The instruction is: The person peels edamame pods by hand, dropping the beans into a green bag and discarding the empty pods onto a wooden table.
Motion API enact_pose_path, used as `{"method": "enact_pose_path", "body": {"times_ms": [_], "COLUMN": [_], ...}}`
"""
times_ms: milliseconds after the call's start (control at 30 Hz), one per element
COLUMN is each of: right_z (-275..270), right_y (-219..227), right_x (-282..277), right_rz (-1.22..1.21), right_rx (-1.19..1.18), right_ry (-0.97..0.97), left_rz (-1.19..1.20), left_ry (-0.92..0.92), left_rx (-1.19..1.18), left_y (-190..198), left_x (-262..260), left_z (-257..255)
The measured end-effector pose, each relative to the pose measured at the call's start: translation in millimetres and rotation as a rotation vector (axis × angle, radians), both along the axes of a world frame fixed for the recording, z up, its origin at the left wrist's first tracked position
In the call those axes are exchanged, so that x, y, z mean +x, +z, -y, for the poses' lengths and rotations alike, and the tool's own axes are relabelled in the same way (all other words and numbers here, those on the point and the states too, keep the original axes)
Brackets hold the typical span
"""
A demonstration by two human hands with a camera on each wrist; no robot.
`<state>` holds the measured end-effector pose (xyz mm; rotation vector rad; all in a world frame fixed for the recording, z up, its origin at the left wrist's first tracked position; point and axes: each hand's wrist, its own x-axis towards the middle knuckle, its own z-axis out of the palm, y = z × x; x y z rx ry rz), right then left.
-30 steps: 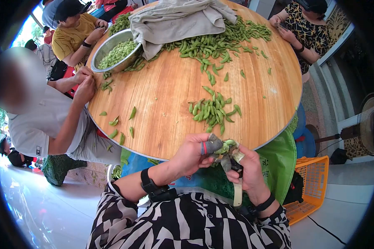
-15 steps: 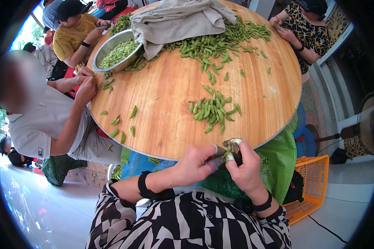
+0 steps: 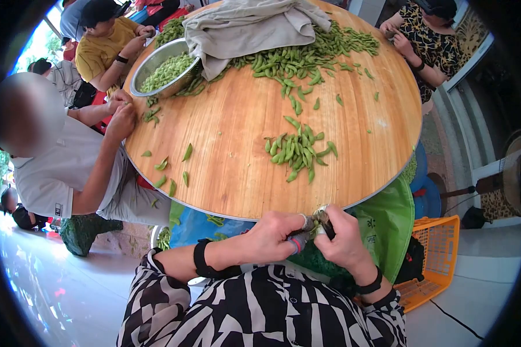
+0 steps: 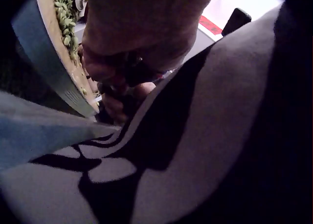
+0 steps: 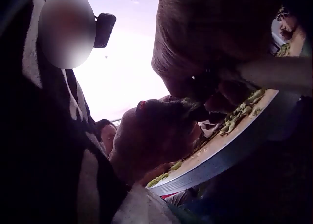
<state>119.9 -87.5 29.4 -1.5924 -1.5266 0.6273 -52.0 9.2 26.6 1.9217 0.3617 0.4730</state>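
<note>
Above the lap, at the table's near edge, the left hand (image 3: 272, 236) and right hand (image 3: 346, 238) meet, fingertips together. Grey covers with a red band wrap fingers of the left hand. A green soybean pod (image 3: 316, 222) is pinched between the hands, mostly hidden by fingers. Pale wrapping shows on the right thumb. From the right hand's grip a pale, stick-like handle (image 5: 281, 73) sticks out in the right wrist view; its working end is hidden. Beyond the hands lies a small heap of pods (image 3: 295, 153) on the round wooden table (image 3: 226, 168).
A metal colander (image 3: 182, 81) of shelled beans stands far left, beside a grey cloth (image 3: 249, 29) over a large pod pile (image 3: 295, 61). Other people sit around the table. A green bag (image 3: 393, 214) hangs below its near edge; an orange crate (image 3: 443, 248) stands right.
One second ago the hands were slightly apart, palms turned up, with opened pods and the pale handle showing. They have since turned over and closed together around a pod; the handle is now hidden in the head view.
</note>
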Motion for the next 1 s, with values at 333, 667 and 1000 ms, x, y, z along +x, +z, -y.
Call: {"method": "enact_pose_path", "body": {"times_ms": [333, 667, 1000], "right_z": [9, 24, 21], "right_y": [9, 11, 16], "right_x": [-4, 0, 8], "right_rz": [-0.16, -0.097, -0.173], "right_rx": [-0.104, -0.138, -0.283], "right_ry": [-0.003, 0.094, 0.035], "left_rz": [-0.212, -0.142, -0.164], "left_ry": [0.034, -0.003, -0.106], "left_rx": [-0.404, -0.153, -0.132], "left_y": [-4, -13, 2], "left_x": [1, 20, 3], "left_z": [-3, 14, 2]}}
